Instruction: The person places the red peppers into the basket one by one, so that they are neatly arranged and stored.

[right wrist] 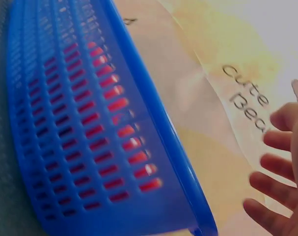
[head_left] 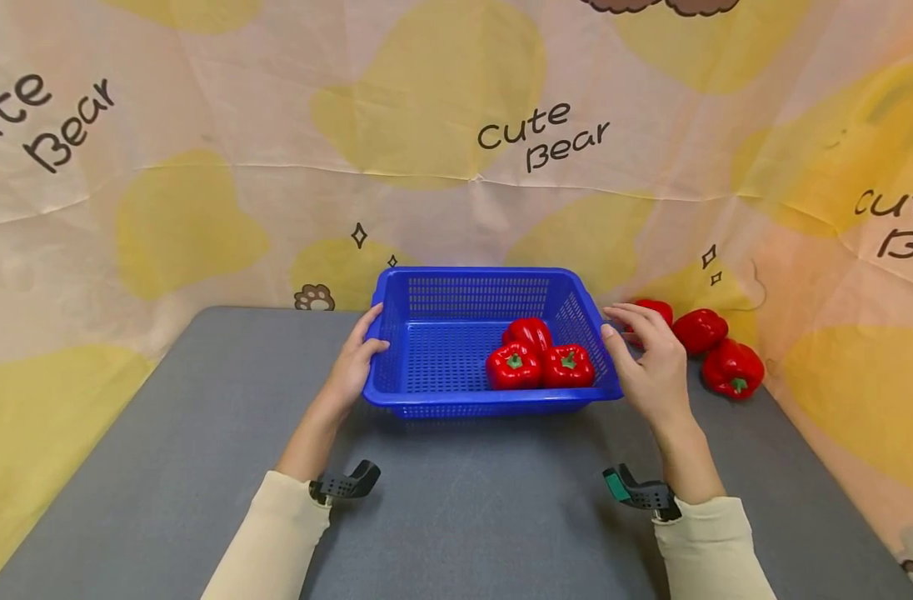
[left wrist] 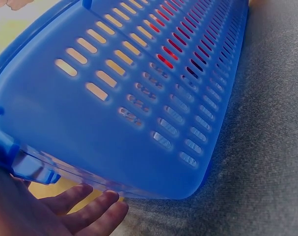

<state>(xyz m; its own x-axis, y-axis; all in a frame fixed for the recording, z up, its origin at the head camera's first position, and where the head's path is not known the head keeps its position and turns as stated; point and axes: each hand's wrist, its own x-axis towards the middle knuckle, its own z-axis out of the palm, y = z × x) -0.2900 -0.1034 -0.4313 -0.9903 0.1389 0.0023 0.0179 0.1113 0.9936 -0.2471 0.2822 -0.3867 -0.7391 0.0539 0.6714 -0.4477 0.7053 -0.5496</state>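
A blue plastic basket (head_left: 449,398) with slotted walls stands on the grey table, with three red bell peppers (head_left: 568,367) in its right part. At its left end my left hand (head_left: 349,367) holds the rim, thumb on top. Beneath that rim, in the left wrist view, the other fingers (left wrist: 109,197) reach along the outside of the short wall. Just off the basket's right end is my right hand (head_left: 654,367), its fingers spread and loosely bent. The right wrist view shows a gap between these fingers (right wrist: 274,184) and the basket wall (right wrist: 109,216).
Beyond my right hand, several more red bell peppers (head_left: 732,369) lie near the table's right back edge. One is partly hidden by that hand. A patterned cloth (head_left: 441,108) hangs close behind the basket. Grey tabletop (head_left: 486,508) extends in front of it.
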